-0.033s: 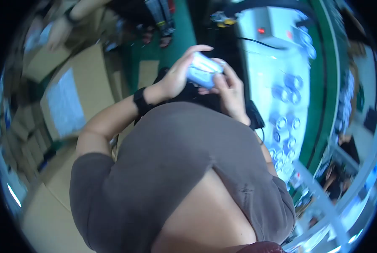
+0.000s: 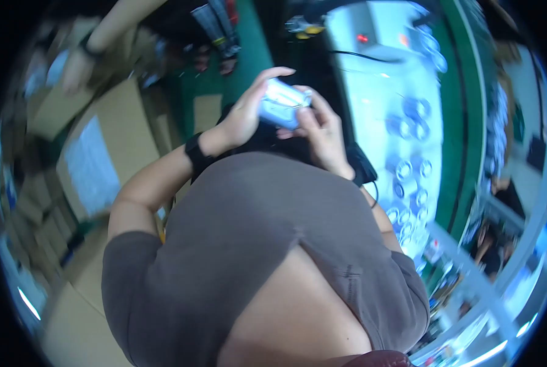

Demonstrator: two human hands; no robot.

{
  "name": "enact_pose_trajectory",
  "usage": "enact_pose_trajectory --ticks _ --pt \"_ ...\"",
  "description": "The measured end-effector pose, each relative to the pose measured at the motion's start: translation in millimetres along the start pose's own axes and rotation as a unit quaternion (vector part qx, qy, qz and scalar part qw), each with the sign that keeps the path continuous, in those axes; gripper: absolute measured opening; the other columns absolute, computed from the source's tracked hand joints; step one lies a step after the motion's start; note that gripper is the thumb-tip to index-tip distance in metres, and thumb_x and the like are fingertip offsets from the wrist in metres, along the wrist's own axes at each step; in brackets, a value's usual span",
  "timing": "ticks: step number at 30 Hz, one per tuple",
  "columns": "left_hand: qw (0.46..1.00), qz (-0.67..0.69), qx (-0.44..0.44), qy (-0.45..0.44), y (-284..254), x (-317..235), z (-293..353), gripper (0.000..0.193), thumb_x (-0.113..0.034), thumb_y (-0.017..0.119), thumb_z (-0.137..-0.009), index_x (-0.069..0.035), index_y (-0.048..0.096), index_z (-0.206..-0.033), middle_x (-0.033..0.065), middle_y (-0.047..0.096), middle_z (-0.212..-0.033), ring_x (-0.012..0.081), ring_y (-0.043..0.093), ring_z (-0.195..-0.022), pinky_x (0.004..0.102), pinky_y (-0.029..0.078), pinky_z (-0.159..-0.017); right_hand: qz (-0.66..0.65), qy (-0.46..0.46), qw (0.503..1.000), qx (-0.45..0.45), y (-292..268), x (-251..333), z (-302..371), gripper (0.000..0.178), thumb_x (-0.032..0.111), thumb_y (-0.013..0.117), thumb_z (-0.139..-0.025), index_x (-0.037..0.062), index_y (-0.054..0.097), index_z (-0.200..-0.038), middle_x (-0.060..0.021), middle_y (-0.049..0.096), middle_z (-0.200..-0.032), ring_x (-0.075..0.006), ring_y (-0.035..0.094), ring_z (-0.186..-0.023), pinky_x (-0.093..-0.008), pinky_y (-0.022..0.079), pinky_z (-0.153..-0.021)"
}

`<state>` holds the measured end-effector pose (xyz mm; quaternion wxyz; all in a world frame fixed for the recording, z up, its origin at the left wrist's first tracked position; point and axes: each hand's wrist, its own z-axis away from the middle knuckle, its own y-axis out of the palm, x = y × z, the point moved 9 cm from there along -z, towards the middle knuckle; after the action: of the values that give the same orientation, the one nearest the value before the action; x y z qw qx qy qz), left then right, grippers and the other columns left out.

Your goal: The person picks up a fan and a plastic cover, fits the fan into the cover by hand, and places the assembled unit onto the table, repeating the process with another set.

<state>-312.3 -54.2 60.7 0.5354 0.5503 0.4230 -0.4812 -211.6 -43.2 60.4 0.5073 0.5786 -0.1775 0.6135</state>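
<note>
A pale blue, rounded thing (image 2: 278, 112) with a shiny whitish top is between my hands, in front of my body; its exact kind is too blurred to tell. My left hand (image 2: 244, 117) grips its left side, with the index finger stretched along the far edge. On the other side, my right hand (image 2: 323, 131) holds it between thumb and curled fingers, the thumb pressed on the near right part. A thin line or seam runs across the top near that thumb. A black band is on my left wrist.
At right, a white table (image 2: 377, 144) bears several round, silvery pieces (image 2: 405, 168) and a pale machine (image 2: 368, 30) with a red button. A black cable crosses its far part. Large cardboard boxes (image 2: 123, 116) stand at left, where another person's arm (image 2: 111, 30) reaches in.
The held thing and both my hands sit slightly further left in the picture, as does the table. The grip looks the same.
</note>
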Motion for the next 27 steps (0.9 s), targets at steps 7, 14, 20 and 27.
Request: enact_pose_trajectory --ticks 7,14,20,27 --pt "0.951 0.162 0.071 -0.253 64 38 -70 0.051 -0.04 0.02 -0.09 -0.005 0.024 -0.126 0.0136 0.043 -0.113 0.0202 0.046 -0.102 0.0324 0.037 -0.086 0.22 -0.084 0.953 -0.191 -148 74 -1 0.037 0.021 0.059 -0.076 0.0032 0.046 -0.106 -0.0079 0.058 -0.074 -0.0116 0.056 -0.057 -0.0202 0.043 -0.048" --pt "0.977 0.069 0.06 -0.191 44 48 -105 0.045 -0.037 0.024 -0.09 -0.003 0.037 -0.115 0.013 0.049 -0.105 0.0195 0.05 -0.094 0.0319 0.042 -0.079 0.6 0.022 0.574 -0.557 -382 185 45 0.057 0.053 0.057 -0.062 0.0131 0.053 -0.102 -0.0131 0.061 -0.083 -0.0267 0.059 -0.078 -0.0349 0.046 -0.066" --pt "0.979 0.027 0.035 -0.201 41 54 -111 0.039 -0.034 0.026 -0.09 -0.003 0.043 -0.108 0.0114 0.052 -0.097 0.0174 0.053 -0.088 0.0289 0.043 -0.075 0.561 0.183 0.681 -0.433 -474 121 12 0.064 0.057 0.051 -0.066 0.0122 0.05 -0.111 -0.0162 0.057 -0.098 -0.0318 0.054 -0.092 -0.0367 0.043 -0.077" --pt "0.974 -0.081 0.093 -0.188 68 70 -132 0.035 -0.03 0.03 -0.089 -0.003 0.045 -0.104 0.0089 0.054 -0.091 0.0143 0.054 -0.083 0.0247 0.043 -0.071 0.638 0.16 0.669 -0.346 -444 110 93 0.062 0.05 0.055 -0.067 0.0105 0.047 -0.114 -0.0182 0.055 -0.102 -0.0307 0.054 -0.093 -0.0354 0.043 -0.078"
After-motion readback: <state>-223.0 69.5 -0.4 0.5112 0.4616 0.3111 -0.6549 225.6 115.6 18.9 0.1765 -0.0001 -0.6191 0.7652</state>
